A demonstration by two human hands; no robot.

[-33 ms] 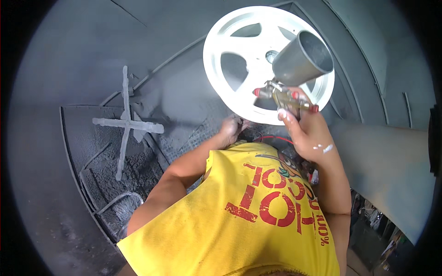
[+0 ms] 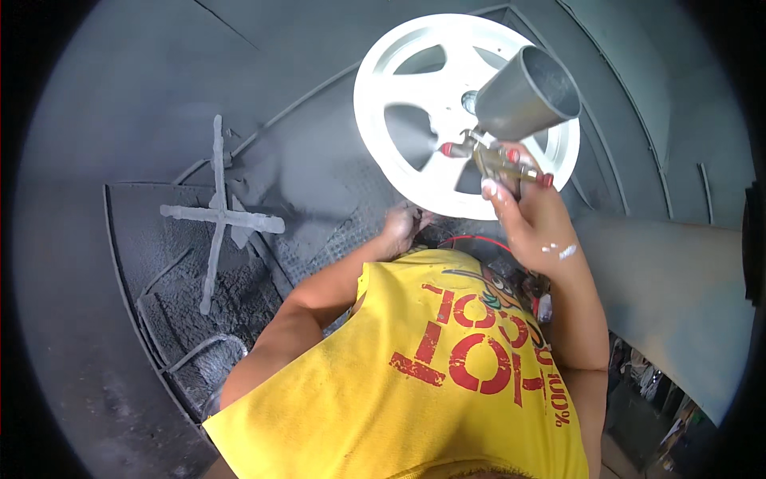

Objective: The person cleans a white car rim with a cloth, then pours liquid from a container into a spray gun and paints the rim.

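Note:
My right hand (image 2: 536, 219) is closed round the handle of a metal spray gun (image 2: 493, 158) with red caps and a grey cup (image 2: 517, 104) on top. White paint marks that hand's thumb and wrist. From the nozzle a faint mist spreads leftward over a white spoked wheel rim (image 2: 447, 92), which is tilted to face me. The gun and cup cover part of its right side. Just below the wheel's lower edge, my left hand (image 2: 401, 227) has its fingers curled in; what they hold, if anything, is hidden.
On the left stands a paint-crusted cross-shaped stand (image 2: 221, 215). Beneath it lies a dark, rough panel with a bent bar (image 2: 206, 345). A red hose (image 2: 479, 239) runs behind my yellow shirt. To the right is a large pale curved surface (image 2: 670, 271), with clutter below it.
The wheel has turned slightly counter-clockwise. My right hand has shifted the spray gun a little, and mist now shows at its nozzle. My left hand looks unmoved.

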